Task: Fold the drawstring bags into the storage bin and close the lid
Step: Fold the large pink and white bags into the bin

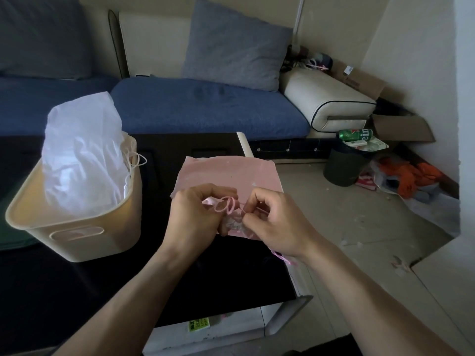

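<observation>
A pink drawstring bag point(228, 173) lies flat on the black table point(77, 291), its gathered mouth toward me. My left hand point(195, 217) grips the bunched mouth and the looped pink drawstring point(226, 204). My right hand point(277, 222) pinches the cord just right of the loops, and a loose end of the cord trails under my right wrist. At the left stands the cream storage bin point(77, 237), open, with a white drawstring bag point(82, 155) sticking up out of it and its white cords hanging over the rim. No lid is visible.
A blue sofa point(205, 111) with a grey cushion point(234, 44) runs behind the table. To the right on the floor stand a dark waste bin point(344, 168) with a green can on top, cardboard boxes point(401, 127) and orange clutter. The table's right edge lies close to my right arm.
</observation>
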`<state>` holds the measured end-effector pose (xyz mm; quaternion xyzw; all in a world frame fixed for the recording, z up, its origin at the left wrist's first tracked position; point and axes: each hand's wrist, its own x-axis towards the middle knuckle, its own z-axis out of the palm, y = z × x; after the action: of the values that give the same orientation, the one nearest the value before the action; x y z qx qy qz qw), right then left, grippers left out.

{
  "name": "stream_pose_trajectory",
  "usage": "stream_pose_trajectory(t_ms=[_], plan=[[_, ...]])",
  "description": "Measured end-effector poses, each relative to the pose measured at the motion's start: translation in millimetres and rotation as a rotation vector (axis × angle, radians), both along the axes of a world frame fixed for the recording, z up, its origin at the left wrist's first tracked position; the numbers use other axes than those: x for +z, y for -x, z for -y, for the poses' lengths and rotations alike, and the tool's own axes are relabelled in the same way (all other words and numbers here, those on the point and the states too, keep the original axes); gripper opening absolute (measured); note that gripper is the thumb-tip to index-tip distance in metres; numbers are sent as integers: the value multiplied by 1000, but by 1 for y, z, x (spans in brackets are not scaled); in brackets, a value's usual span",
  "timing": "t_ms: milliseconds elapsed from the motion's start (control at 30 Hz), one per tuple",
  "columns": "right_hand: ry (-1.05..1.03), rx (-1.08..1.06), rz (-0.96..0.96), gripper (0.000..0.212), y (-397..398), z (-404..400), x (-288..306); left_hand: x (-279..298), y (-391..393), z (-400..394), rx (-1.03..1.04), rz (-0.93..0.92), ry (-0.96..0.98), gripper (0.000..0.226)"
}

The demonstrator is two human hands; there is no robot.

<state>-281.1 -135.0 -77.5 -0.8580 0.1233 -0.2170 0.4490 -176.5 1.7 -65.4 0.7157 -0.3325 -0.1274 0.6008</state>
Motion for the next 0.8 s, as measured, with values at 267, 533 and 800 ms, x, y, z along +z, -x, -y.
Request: stream_pose_trajectory(t_ms=[267, 533, 800], plan=[[-154, 3, -92, 9, 0, 0, -1, -3, -1, 1, -43, 100, -62, 15], [88, -69, -131, 17, 1, 8, -11, -12, -7, 5, -94, -102, -210, 13], [243, -22, -67, 18, 10, 10, -3, -33, -2, 17, 25, -517, -58, 25]])
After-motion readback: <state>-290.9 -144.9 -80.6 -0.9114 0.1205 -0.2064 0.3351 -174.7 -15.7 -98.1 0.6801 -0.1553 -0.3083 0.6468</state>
